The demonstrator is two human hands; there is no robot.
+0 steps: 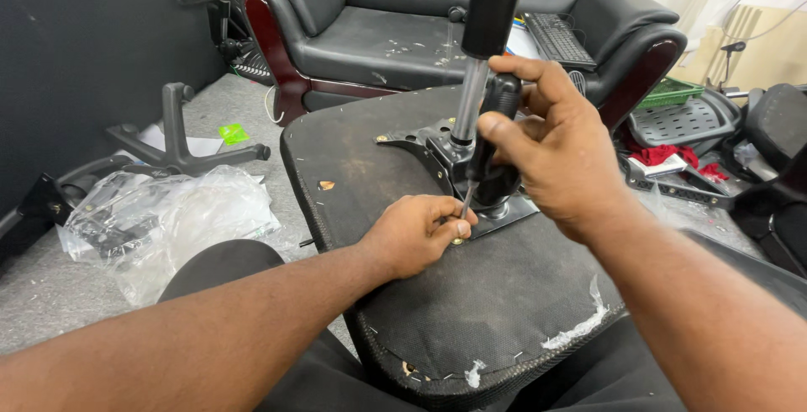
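An upturned office chair seat point(471, 311) lies across the person's lap, its black fabric underside facing up, with a metal mounting plate point(424, 145) bolted near the middle and a gas lift column point(483, 34) rising straight up from that plate. The right hand point(555, 147) is closed around the black handle of a screwdriver point(486, 147), holding it nearly upright just in front of the column, tip pointing down at the near edge of the plate. The left hand point(420, 231) rests on the seat with thumb and forefinger pinched together around the tip of the blade, steadying it over a small brass-coloured screw point(456, 241) at the plate's edge. The screw itself is mostly hidden by the fingers. Beyond the seat stands a black leather armchair point(378, 34) with a keyboard point(559, 38) on it; left of the seat, on the grey carpet, lie a crumpled clear plastic bag point(168, 219) and a black chair base point(181, 139). Judging from this grip, the tip could slip off the screw head if the shaft leans or the push is uneven, and it would then jab the pinching fingers or tear the fabric. The seat, balanced on the lap, could also rock under pressure.
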